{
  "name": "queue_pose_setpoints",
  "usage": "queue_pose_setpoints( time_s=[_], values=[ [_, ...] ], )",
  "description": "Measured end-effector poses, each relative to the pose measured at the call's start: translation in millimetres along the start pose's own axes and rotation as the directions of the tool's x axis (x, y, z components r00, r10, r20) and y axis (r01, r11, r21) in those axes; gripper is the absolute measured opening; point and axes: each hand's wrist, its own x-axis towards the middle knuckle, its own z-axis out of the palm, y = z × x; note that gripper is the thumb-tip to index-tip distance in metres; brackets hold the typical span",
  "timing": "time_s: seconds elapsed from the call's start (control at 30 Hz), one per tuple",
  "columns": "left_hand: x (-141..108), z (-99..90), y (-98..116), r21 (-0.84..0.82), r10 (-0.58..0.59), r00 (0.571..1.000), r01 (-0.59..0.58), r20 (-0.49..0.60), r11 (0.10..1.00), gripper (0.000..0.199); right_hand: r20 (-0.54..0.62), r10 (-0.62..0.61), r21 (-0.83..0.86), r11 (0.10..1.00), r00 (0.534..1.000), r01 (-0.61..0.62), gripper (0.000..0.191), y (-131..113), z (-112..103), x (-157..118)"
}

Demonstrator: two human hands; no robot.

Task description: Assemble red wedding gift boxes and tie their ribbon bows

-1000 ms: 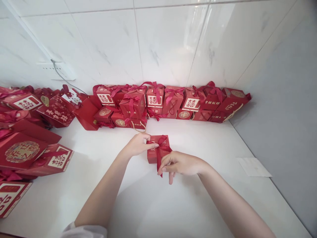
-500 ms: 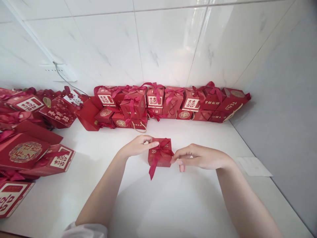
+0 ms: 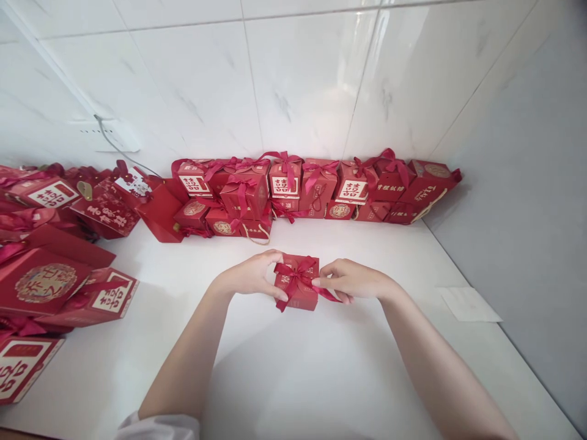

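Observation:
A small red gift box (image 3: 302, 299) stands on the white table in front of me, tied with a dark red ribbon (image 3: 299, 276) in a bow on its top. My left hand (image 3: 254, 274) grips the box's left side, its thumb by a ribbon tail at the front left corner and its other fingers partly hidden behind. On the right, my right hand (image 3: 352, 281) pinches the ribbon between thumb and forefinger. One ribbon tail hangs out under that hand.
Along the tiled wall (image 3: 312, 73) runs a stacked row of red gift boxes (image 3: 321, 189). More red boxes (image 3: 55, 284) crowd the left side. A white paper (image 3: 470, 304) lies near the right table edge, and a cable hangs from a wall socket (image 3: 114, 135).
My right hand has moved left onto the ribbon and pinches it. My left thumb has slid down from the box's top to its front left corner. The bow's loops and tails lie differently.

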Motion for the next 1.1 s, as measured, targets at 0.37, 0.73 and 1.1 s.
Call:
queue_pose_setpoints(
  time_s=[0.37, 0.73, 1.1],
  values=[
    [0, 1.1, -1, 0.008, 0.012, 1.0, -0.012, 0.008, 1.0, 0.061, 0.096, -0.02, -0.075, 0.997, 0.995, 0.027, 0.024, 8, -12, -5],
    [19, 26.2, -48, -0.341, 0.128, 0.976, -0.183, -0.178, 0.922, 0.118, -0.317, 0.115, -0.403, 0.882, 0.941, -0.243, 0.072, 38, 15, 36],
    [36, 65.3, -80, -0.438, 0.126, 0.864, -0.368, -0.488, 0.821, 0.091, -0.525, -0.373, -0.226, 0.928, 0.765, 0.297, 0.104, 66, 34, 72]
  ],
)
